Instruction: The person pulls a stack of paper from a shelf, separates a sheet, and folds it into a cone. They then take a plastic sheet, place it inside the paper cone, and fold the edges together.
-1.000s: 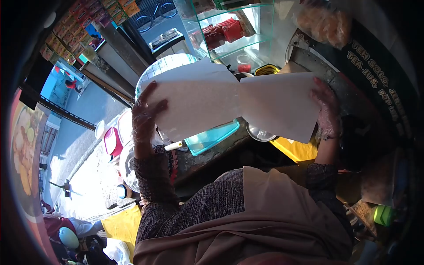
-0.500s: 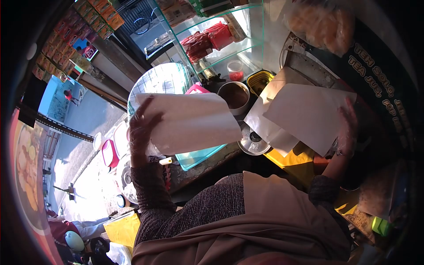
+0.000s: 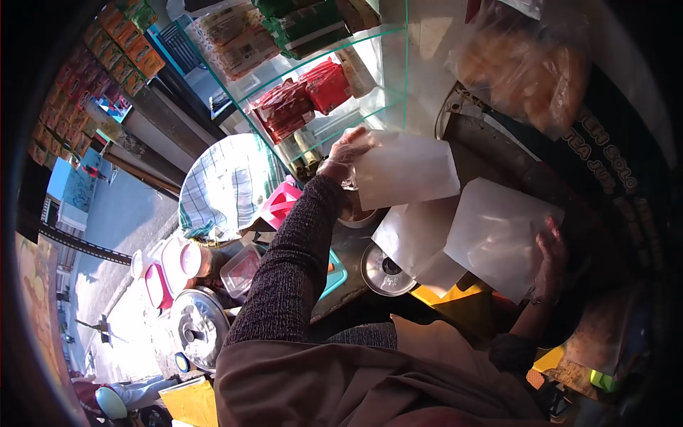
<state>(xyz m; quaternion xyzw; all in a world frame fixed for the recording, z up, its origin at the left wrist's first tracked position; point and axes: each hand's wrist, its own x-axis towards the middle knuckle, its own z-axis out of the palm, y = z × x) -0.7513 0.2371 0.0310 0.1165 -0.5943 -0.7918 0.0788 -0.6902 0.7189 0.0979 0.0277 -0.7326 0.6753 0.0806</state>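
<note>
My left hand (image 3: 347,155), in a clear plastic glove, is closed on the edge of a white paper sheet (image 3: 411,171). The arm reaches forward, and the sheet hangs in front of a pot (image 3: 357,219), which is mostly hidden. On the right, my right hand (image 3: 549,260) grips the edge of a second paper sheet (image 3: 501,231), its fingers over the near side. Between them, more paper sheets (image 3: 418,242) lie partly under the right-hand sheet. A round metal lid (image 3: 386,270) with a dark knob is just left of these sheets.
A glass shelf (image 3: 341,132) with red packets (image 3: 329,85) stands ahead. A checked cloth (image 3: 231,181) covers something at the left, beside a pink container (image 3: 282,204). Another metal lid (image 3: 198,329) lies nearer me. A plastic bag of orange-brown food (image 3: 523,71) hangs at upper right.
My left hand has swung right and forward with its sheet, towards the shelf and the other sheets. My right hand keeps its sheet, and the view has shifted.
</note>
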